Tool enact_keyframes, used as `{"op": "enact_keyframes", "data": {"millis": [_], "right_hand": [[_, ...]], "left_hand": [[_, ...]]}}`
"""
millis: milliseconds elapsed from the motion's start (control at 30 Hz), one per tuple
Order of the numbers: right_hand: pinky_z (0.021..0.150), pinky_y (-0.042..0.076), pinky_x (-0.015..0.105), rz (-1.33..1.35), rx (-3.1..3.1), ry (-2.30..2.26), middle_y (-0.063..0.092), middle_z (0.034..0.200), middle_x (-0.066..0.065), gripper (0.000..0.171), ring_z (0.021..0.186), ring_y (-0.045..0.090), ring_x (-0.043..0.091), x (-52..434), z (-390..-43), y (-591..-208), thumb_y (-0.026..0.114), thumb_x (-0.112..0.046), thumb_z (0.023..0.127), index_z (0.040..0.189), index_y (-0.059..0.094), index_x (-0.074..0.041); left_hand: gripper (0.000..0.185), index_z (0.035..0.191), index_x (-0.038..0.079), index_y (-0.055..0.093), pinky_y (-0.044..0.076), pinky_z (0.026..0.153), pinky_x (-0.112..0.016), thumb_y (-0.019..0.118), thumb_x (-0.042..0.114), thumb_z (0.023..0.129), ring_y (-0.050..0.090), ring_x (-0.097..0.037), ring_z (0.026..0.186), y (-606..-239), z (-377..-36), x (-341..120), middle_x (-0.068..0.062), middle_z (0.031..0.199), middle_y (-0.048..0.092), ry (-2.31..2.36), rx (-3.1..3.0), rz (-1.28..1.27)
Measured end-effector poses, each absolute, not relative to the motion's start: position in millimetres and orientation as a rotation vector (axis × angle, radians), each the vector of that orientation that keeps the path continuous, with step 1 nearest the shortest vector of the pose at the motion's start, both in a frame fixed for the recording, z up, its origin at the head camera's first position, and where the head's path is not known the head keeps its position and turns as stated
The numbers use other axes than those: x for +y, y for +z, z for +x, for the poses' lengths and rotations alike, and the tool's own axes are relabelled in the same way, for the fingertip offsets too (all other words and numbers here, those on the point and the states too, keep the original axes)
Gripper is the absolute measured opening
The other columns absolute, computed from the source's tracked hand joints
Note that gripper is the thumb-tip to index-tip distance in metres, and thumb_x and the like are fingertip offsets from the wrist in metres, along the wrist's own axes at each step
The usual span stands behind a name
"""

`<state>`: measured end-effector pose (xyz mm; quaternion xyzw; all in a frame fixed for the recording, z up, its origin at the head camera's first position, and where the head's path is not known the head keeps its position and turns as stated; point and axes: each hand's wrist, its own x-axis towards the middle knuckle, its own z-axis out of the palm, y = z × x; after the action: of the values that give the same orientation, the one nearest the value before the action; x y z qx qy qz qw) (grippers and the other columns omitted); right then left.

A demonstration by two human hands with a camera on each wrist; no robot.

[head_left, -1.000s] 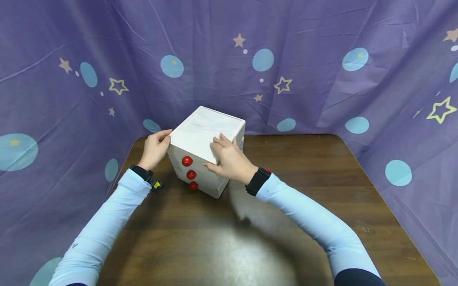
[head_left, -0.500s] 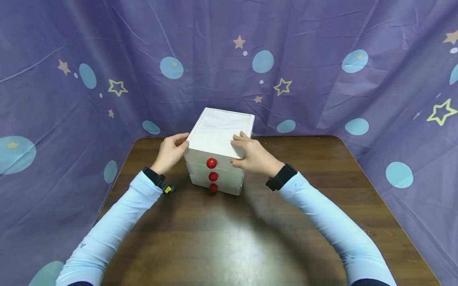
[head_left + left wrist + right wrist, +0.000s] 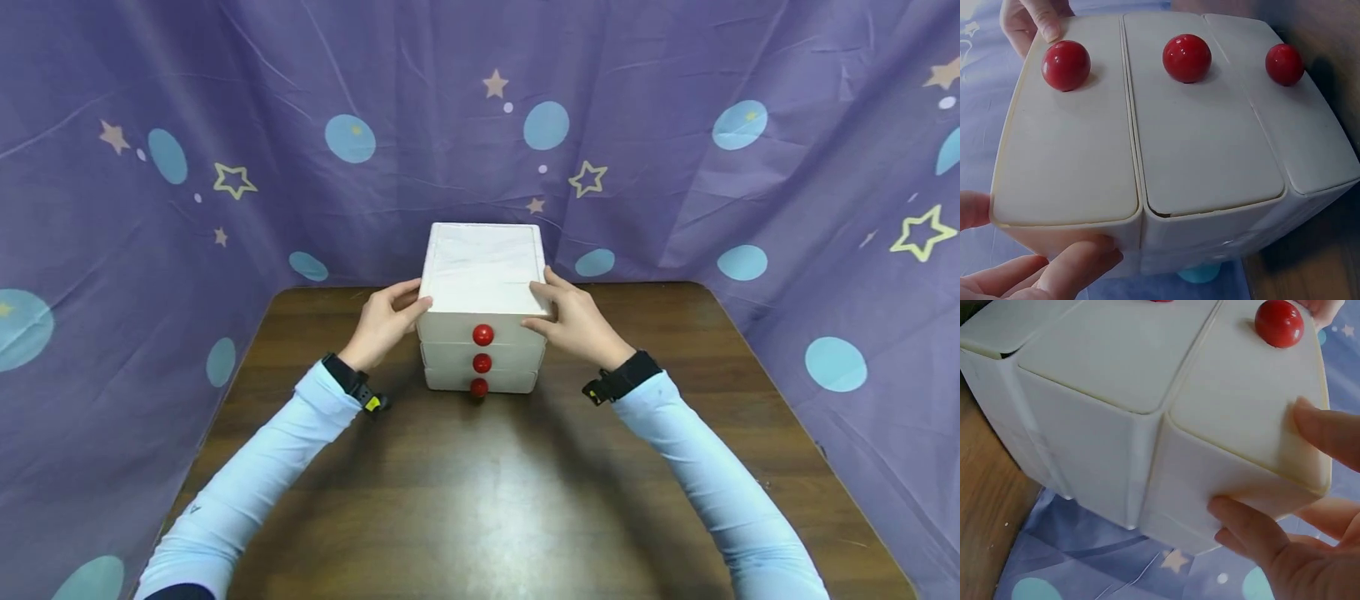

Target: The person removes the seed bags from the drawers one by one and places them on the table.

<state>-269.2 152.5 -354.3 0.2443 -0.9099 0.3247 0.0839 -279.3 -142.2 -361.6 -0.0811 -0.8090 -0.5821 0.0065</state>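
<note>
A white three-drawer box [image 3: 483, 267] stands upright on the dark wooden table [image 3: 480, 500], all drawers closed, its three red knobs [image 3: 482, 362] facing me. My left hand [image 3: 388, 317] grips its upper left side, my right hand [image 3: 576, 321] grips its upper right side. The left wrist view has the drawer fronts [image 3: 1204, 150] close up, with my left fingers [image 3: 1060, 275] wrapped round the top drawer's edge. In the right wrist view my right thumb [image 3: 1329, 434] presses the top drawer's front near a knob [image 3: 1279, 323], while the fingers [image 3: 1254, 531] lie on the box's side wall [image 3: 1085, 431].
A purple curtain [image 3: 675, 150] printed with stars and blue circles closes in the table at the back and on both sides. The box stands near the table's far edge. Bare tabletop stretches between my arms toward me.
The box has turned and shifted right, from angled with its knobs facing left to square on with the knobs facing me. Both hands stayed on its sides.
</note>
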Motion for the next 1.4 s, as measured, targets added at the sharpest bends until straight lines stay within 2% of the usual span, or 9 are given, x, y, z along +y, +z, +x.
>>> {"op": "enact_keyframes", "data": {"millis": [100, 267, 600, 700, 900, 1100, 1200, 1333, 1400], "right_hand": [[0.084, 0.047, 0.040, 0.728, -2.693, 0.993, 0.021, 0.147, 0.025, 0.061, 0.111, 0.054, 0.034, 157, -272, -358, 0.068, -0.025, 0.085, 0.135, 0.044, 0.001], [0.092, 0.044, 0.042, 0.740, -2.682, 1.019, 0.017, 0.149, 0.022, 0.060, 0.128, 0.037, 0.034, 163, -280, -362, 0.063, -0.023, 0.089, 0.137, 0.039, 0.003], [0.090, 0.043, 0.040, 0.734, -2.648, 1.050, 0.014, 0.152, 0.014, 0.058, 0.131, 0.031, 0.030, 179, -298, -369, 0.060, -0.023, 0.091, 0.139, 0.037, -0.001], [0.082, 0.044, 0.038, 0.725, -2.625, 1.051, 0.014, 0.152, 0.011, 0.057, 0.115, 0.048, 0.028, 182, -304, -371, 0.061, -0.023, 0.091, 0.139, 0.039, -0.003], [0.087, 0.041, 0.040, 0.741, -2.564, 1.026, 0.016, 0.152, 0.010, 0.055, 0.123, 0.041, 0.028, 184, -311, -376, 0.060, -0.023, 0.091, 0.139, 0.040, -0.005], [0.069, 0.044, 0.038, 0.719, -2.537, 1.024, 0.016, 0.152, 0.010, 0.052, 0.081, 0.055, 0.028, 183, -312, -382, 0.059, -0.022, 0.092, 0.139, 0.041, -0.007], [0.078, 0.044, 0.039, 0.708, -2.525, 1.009, 0.018, 0.152, 0.010, 0.051, 0.108, 0.051, 0.031, 182, -313, -386, 0.059, -0.022, 0.092, 0.138, 0.043, -0.008], [0.081, 0.044, 0.040, 0.700, -2.516, 0.996, 0.019, 0.152, 0.011, 0.052, 0.116, 0.047, 0.032, 180, -314, -392, 0.059, -0.024, 0.091, 0.138, 0.043, -0.008], [0.080, 0.045, 0.041, 0.695, -2.521, 1.004, 0.018, 0.152, 0.012, 0.053, 0.107, 0.052, 0.031, 178, -315, -395, 0.059, -0.027, 0.091, 0.138, 0.043, -0.008]], "left_hand": [[0.053, 0.134, 0.008, 0.048, 0.052, 0.081, -0.042, 0.065, 0.027, 0.087, 0.057, -0.023, 0.107, -358, -279, -137, -0.015, 0.123, 0.058, -1.855, -2.526, -0.256], [0.057, 0.134, 0.011, 0.049, 0.052, 0.081, -0.037, 0.067, 0.033, 0.085, 0.058, -0.021, 0.107, -365, -288, -131, -0.013, 0.123, 0.058, -1.898, -2.481, -0.257], [0.059, 0.132, 0.015, 0.052, 0.054, 0.076, -0.032, 0.069, 0.040, 0.081, 0.060, -0.019, 0.102, -371, -302, -117, -0.011, 0.120, 0.060, -1.853, -2.434, -0.286], [0.059, 0.132, 0.015, 0.052, 0.054, 0.075, -0.031, 0.069, 0.040, 0.082, 0.061, -0.019, 0.101, -370, -306, -114, -0.010, 0.119, 0.061, -1.815, -2.428, -0.299], [0.056, 0.132, 0.013, 0.053, 0.054, 0.073, -0.030, 0.068, 0.037, 0.083, 0.062, -0.020, 0.100, -367, -310, -111, -0.011, 0.118, 0.061, -1.771, -2.425, -0.322], [0.062, 0.138, 0.018, 0.044, 0.053, 0.080, -0.035, 0.068, 0.036, 0.083, 0.059, -0.023, 0.105, -364, -316, -113, -0.013, 0.125, 0.056, -1.898, -2.484, -0.302], [0.066, 0.142, 0.021, 0.039, 0.050, 0.085, -0.040, 0.068, 0.032, 0.084, 0.056, -0.026, 0.109, -363, -320, -116, -0.016, 0.130, 0.050, -2.060, -2.485, -0.279], [0.066, 0.141, 0.020, 0.039, 0.049, 0.087, -0.041, 0.069, 0.031, 0.084, 0.054, -0.026, 0.112, -367, -321, -119, -0.016, 0.131, 0.048, -2.122, -2.481, -0.256], [0.065, 0.141, 0.020, 0.040, 0.050, 0.086, -0.040, 0.069, 0.033, 0.083, 0.054, -0.025, 0.112, -370, -321, -118, -0.016, 0.130, 0.049, -2.083, -2.481, -0.250]]}}
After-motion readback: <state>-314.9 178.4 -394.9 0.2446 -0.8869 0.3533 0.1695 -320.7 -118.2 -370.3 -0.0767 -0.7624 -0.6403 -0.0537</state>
